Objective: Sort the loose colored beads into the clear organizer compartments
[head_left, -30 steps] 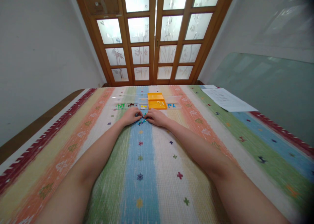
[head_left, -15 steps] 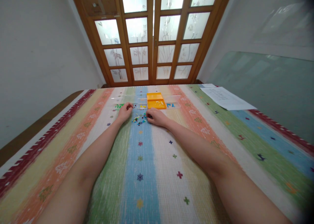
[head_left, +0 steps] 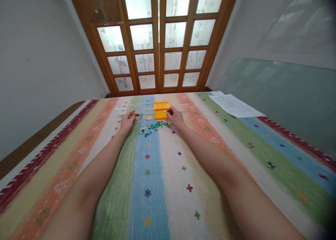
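Observation:
An orange box (head_left: 160,114) with its lid raised stands at the far middle of the table, between clear plastic trays. My right hand (head_left: 175,116) is at its right side, fingertips pinched together over the box. What they hold is too small to make out. My left hand (head_left: 127,121) is over the left clear tray (head_left: 119,110), fingers stretched forward and a little apart, beside dark red pieces (head_left: 140,116). Small yellow pieces (head_left: 149,116) lie in the compartment next to the orange box. A loose pile of tiny mixed-colour pieces (head_left: 154,127) lies on the cloth between my hands.
A striped tablecloth (head_left: 154,170) covers the table. Printed paper sheets (head_left: 233,105) lie at the far right. Behind the table stand wooden doors (head_left: 158,57) with glass panes, and a pale glass panel (head_left: 283,93) leans along the right wall.
My right hand has moved from the pile up to the orange box's right side, uncovering more of the pile. The fingers of my left hand have parted. The view has shifted slightly.

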`<state>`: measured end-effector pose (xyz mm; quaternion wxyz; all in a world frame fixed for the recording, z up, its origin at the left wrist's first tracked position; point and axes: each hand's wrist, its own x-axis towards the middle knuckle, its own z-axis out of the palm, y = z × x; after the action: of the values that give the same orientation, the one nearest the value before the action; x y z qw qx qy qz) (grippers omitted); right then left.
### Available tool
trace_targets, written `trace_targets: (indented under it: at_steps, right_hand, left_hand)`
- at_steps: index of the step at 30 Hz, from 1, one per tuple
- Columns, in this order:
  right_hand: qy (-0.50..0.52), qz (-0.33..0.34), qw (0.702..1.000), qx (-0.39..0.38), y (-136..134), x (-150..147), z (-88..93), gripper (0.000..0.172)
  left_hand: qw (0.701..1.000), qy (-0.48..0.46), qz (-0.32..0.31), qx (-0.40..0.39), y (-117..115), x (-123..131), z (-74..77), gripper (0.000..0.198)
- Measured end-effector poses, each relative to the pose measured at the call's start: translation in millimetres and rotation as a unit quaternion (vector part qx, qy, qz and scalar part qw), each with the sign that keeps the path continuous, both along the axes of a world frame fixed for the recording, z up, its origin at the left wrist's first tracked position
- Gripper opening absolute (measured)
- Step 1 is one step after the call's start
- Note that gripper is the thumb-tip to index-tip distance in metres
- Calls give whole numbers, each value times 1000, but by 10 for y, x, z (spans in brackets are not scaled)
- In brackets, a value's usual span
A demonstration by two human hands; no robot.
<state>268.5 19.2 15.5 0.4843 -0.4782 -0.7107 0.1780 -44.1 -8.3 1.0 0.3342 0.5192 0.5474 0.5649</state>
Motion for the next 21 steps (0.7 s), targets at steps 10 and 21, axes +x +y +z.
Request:
trace_targets:
  at_steps: [10, 21]
  right_hand:
    - [28, -177, 982, -54, 239, 363, -78, 15]
    - [-62, -102, 993, -3, 211, 290, -89, 16]
  left_hand:
    - [987, 130, -89, 11, -22, 43, -70, 29]
    - [909, 374, -167, 75, -244, 354, 65, 26]
